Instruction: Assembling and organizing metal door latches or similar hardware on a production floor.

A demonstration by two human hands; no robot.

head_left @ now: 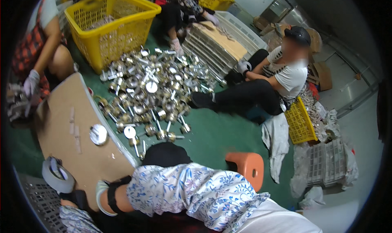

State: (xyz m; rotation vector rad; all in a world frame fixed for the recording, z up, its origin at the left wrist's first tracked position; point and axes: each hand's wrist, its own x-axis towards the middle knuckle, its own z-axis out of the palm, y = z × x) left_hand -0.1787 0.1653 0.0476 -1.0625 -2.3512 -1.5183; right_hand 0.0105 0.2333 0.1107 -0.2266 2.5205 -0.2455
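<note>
My right arm, in a floral sleeve [188,188], reaches from the lower right to the near edge of a brown board [87,163]. A black band circles the wrist. At its end a pale glove cuff shows on my right hand [105,198]; the fingers cannot be made out. My left arm, also in a floral sleeve [77,220], enters at the lower left, and its hand is hidden. Nearby stands a grey-white tape roll [59,179]. On the board lie a round silver metal piece [98,134] and several small pale strips [77,139].
Beyond the board spreads a heap of stemmed, cup-shaped metal parts [152,87]. Behind it stands a yellow basket [108,41]. Co-workers sit around the heap, one in a black cap [297,36] at right. An orange stool [254,169] stands right of my arm; a grey crate [43,198] is lower left.
</note>
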